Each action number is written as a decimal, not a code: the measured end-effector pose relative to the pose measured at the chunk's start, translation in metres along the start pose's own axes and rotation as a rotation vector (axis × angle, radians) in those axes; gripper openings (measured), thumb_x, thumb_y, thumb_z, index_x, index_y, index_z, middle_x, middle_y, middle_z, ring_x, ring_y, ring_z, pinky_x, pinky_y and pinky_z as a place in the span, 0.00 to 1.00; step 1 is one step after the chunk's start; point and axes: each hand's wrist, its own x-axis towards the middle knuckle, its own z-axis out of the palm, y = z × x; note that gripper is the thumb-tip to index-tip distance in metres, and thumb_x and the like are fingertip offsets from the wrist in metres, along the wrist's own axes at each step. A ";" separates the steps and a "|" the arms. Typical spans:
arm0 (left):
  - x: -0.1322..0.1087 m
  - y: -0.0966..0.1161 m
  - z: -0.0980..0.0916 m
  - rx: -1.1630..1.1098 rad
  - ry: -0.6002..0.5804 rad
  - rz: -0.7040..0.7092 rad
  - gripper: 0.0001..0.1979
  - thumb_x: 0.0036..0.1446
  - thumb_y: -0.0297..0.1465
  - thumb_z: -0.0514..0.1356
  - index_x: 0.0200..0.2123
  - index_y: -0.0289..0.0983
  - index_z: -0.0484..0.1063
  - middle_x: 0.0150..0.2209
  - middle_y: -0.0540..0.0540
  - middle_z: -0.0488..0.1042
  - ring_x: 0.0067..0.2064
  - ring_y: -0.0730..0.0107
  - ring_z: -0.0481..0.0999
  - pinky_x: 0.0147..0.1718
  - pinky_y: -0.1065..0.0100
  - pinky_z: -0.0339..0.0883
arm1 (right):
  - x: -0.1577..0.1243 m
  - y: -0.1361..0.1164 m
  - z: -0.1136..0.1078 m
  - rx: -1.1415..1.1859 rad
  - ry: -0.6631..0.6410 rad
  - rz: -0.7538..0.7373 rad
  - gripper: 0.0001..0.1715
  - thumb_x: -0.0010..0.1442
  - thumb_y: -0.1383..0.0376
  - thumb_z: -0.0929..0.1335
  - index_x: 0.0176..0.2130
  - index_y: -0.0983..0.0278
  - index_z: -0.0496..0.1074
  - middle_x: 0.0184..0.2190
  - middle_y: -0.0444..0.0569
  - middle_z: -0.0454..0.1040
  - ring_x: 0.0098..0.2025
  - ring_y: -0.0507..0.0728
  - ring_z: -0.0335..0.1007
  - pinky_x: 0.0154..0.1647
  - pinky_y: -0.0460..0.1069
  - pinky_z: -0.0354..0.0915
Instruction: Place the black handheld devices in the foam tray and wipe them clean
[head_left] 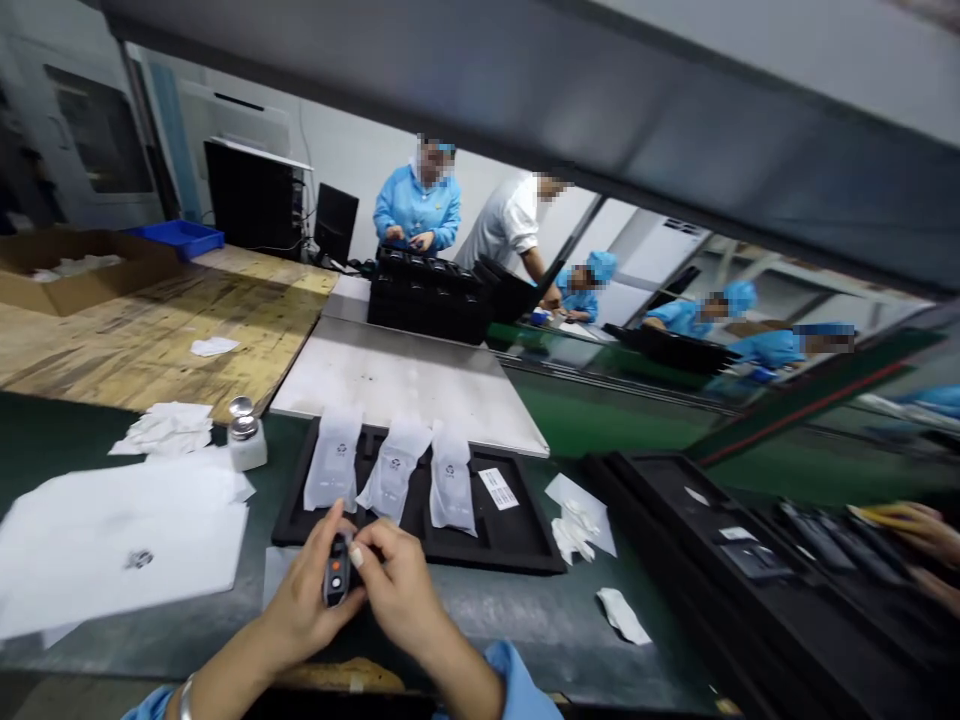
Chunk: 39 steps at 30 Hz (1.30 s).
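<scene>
Head view gave me both hands low over the green counter (525, 625); the left hand (304, 600) had its grip clamped round a small black remote (337, 572) with an orange button facing up, thumb on one edge and fingers behind; the right hand (397, 580) had its grip pinched onto the remote's upper edge from the other side, so the thing sat between the two hands, off the counter.

Just beyond the grip lay a black tray (517, 545) with three white pouches (335, 455) propped over its far rim and a label (498, 488) in a pocket to the right; left of the grip lay white sheets (120, 540), with a small bottle (244, 435) further off behind them; right of the grip a paper scrap (622, 615) lay on the counter; a co-worker's hand (930, 530) was well apart at the right edge.

I judged the hold sound so long as the left grip carried the weight and the right only steadied; fingertips were best kept to the edges, clear of the orange button; the remote was best held low and close to the body, so a slip would land it on the counter rather than among the pouches.
</scene>
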 end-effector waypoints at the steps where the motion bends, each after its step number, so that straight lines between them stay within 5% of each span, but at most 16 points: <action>1: 0.000 -0.002 -0.002 0.010 0.021 -0.023 0.44 0.60 0.36 0.61 0.71 0.43 0.36 0.56 0.37 0.68 0.56 0.54 0.72 0.53 0.54 0.70 | 0.006 -0.009 -0.001 0.029 0.008 -0.052 0.10 0.61 0.63 0.65 0.28 0.63 0.70 0.28 0.44 0.69 0.32 0.53 0.65 0.35 0.47 0.59; 5: 0.000 -0.011 -0.010 0.025 0.127 -0.122 0.52 0.53 0.42 0.67 0.70 0.41 0.37 0.59 0.36 0.66 0.58 0.48 0.71 0.55 0.49 0.68 | 0.027 -0.049 -0.010 0.221 0.026 -0.243 0.10 0.62 0.62 0.66 0.29 0.63 0.71 0.26 0.42 0.68 0.31 0.52 0.64 0.36 0.46 0.60; 8: 0.000 -0.019 -0.007 0.081 0.127 -0.178 0.49 0.48 0.45 0.68 0.68 0.41 0.48 0.62 0.36 0.64 0.59 0.45 0.70 0.55 0.48 0.68 | 0.035 -0.058 -0.016 0.398 0.023 -0.183 0.13 0.60 0.58 0.68 0.28 0.64 0.70 0.25 0.41 0.66 0.28 0.51 0.61 0.31 0.45 0.58; 11: 0.015 -0.016 0.005 0.089 0.109 -0.220 0.40 0.47 0.47 0.67 0.61 0.38 0.60 0.52 0.39 0.74 0.52 0.47 0.76 0.49 0.52 0.73 | 0.031 -0.036 -0.023 0.489 0.067 -0.089 0.17 0.62 0.53 0.67 0.33 0.64 0.71 0.25 0.41 0.65 0.28 0.50 0.59 0.30 0.45 0.59; 14: 0.055 0.003 0.026 0.048 0.094 -0.339 0.38 0.49 0.49 0.66 0.59 0.38 0.60 0.43 0.42 0.78 0.45 0.51 0.80 0.41 0.59 0.75 | 0.011 0.008 -0.043 0.355 0.216 -0.084 0.21 0.64 0.50 0.65 0.46 0.63 0.71 0.37 0.47 0.72 0.35 0.53 0.66 0.38 0.48 0.64; 18: 0.139 0.040 0.077 0.055 -0.109 -0.430 0.43 0.52 0.51 0.62 0.64 0.35 0.53 0.41 0.41 0.78 0.41 0.52 0.80 0.38 0.60 0.73 | -0.039 0.074 -0.086 0.057 0.489 -0.038 0.25 0.66 0.51 0.63 0.57 0.60 0.65 0.47 0.52 0.70 0.44 0.57 0.69 0.47 0.52 0.66; 22: 0.213 0.056 0.162 0.076 -0.366 -0.444 0.44 0.59 0.51 0.56 0.67 0.31 0.45 0.48 0.35 0.76 0.49 0.52 0.77 0.44 0.63 0.68 | -0.092 0.132 -0.125 -0.240 0.793 0.044 0.20 0.67 0.54 0.63 0.54 0.60 0.68 0.45 0.52 0.72 0.39 0.56 0.71 0.43 0.52 0.68; 25: 0.239 0.054 0.225 0.137 -0.472 -0.443 0.43 0.60 0.49 0.55 0.66 0.25 0.45 0.53 0.27 0.72 0.53 0.49 0.74 0.48 0.62 0.65 | -0.114 0.163 -0.137 -0.344 0.969 0.099 0.18 0.67 0.53 0.63 0.49 0.60 0.71 0.41 0.51 0.73 0.36 0.57 0.71 0.40 0.52 0.68; 28: 0.242 0.049 0.264 0.248 -0.563 -0.408 0.42 0.60 0.42 0.57 0.66 0.23 0.44 0.52 0.23 0.70 0.52 0.43 0.74 0.48 0.56 0.64 | -0.117 0.179 -0.139 -0.383 1.000 0.093 0.19 0.67 0.51 0.61 0.43 0.60 0.72 0.36 0.49 0.73 0.34 0.57 0.70 0.37 0.50 0.68; 31: 0.238 0.043 0.276 0.346 -0.629 -0.330 0.40 0.60 0.36 0.57 0.68 0.25 0.43 0.54 0.23 0.66 0.50 0.41 0.74 0.49 0.52 0.63 | -0.112 0.188 -0.139 -0.413 0.950 0.070 0.19 0.67 0.50 0.61 0.40 0.59 0.73 0.32 0.47 0.72 0.32 0.56 0.70 0.34 0.49 0.67; 34: 0.227 0.036 0.270 0.393 -0.640 -0.174 0.37 0.61 0.34 0.55 0.68 0.28 0.43 0.55 0.26 0.64 0.49 0.44 0.75 0.49 0.51 0.65 | -0.109 0.192 -0.136 -0.431 0.920 0.051 0.17 0.66 0.51 0.61 0.39 0.59 0.72 0.31 0.47 0.72 0.31 0.56 0.70 0.32 0.49 0.66; 39: 0.173 0.012 0.231 0.309 -0.462 0.377 0.24 0.60 0.33 0.55 0.60 0.41 0.65 0.56 0.39 0.68 0.52 0.53 0.75 0.48 0.58 0.72 | -0.110 0.179 -0.154 -0.465 0.885 -0.039 0.12 0.65 0.51 0.61 0.39 0.52 0.69 0.28 0.44 0.72 0.26 0.59 0.70 0.23 0.51 0.67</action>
